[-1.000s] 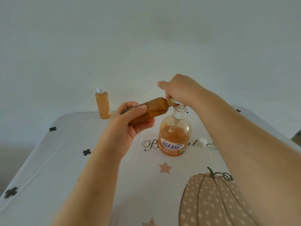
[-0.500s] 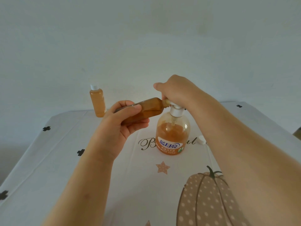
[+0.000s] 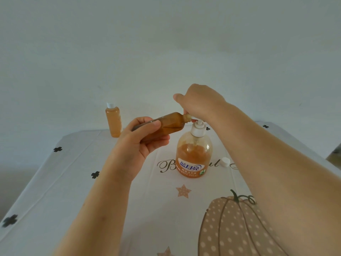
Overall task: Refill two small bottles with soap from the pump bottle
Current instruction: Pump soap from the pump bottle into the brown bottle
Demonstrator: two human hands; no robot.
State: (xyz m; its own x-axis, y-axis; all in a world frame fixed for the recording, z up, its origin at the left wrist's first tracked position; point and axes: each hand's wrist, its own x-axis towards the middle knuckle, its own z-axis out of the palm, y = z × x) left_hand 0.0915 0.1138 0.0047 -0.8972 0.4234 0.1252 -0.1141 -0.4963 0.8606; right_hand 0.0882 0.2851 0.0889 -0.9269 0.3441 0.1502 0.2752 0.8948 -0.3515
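The left hand [image 3: 136, 145] grips the uncapped small bottle [image 3: 169, 123] near its base, tilted almost flat with its mouth against the nozzle of the pump bottle [image 3: 193, 154]. The right hand [image 3: 201, 102] curls over that pump head. The held bottle is partly full of amber soap, the pump bottle about half full. A capped bottle [image 3: 113, 121], nearly full, stands far left on the table [image 3: 64, 182], and a white cap [image 3: 225, 162] lies right of the pump bottle.

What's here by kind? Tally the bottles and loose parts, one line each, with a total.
Small bottles: 2 (held bottle, standing bottle)
Pump bottle: 1
Loose white cap: 1
Total: 4
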